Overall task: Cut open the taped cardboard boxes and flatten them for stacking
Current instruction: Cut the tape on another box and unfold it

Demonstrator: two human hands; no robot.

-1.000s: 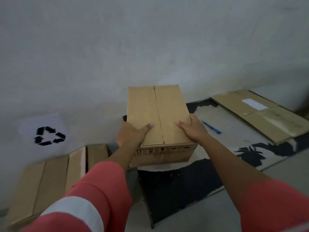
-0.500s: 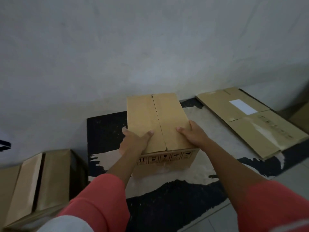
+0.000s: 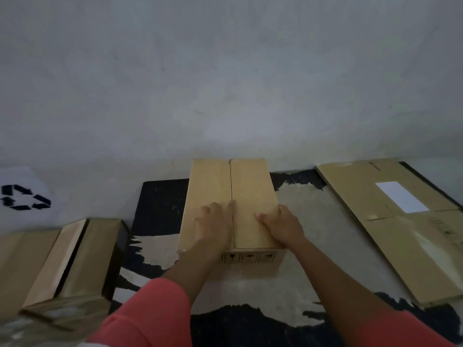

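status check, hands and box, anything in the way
Hands: left hand flat on cardboard box top, right hand gripping its right edge. Box down on the black mat, centre seam closed. Nothing blocking; no cutter in view.

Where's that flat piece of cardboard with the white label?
The flattened cardboard lies flat at the right of the head view, its far end near the wall, just right of the closed cardboard box.

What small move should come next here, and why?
Probably free the right hand to fetch a cutter while the left hand steadies the box: its top seam is closed, it rests on the mat, and neither hand holds a blade.
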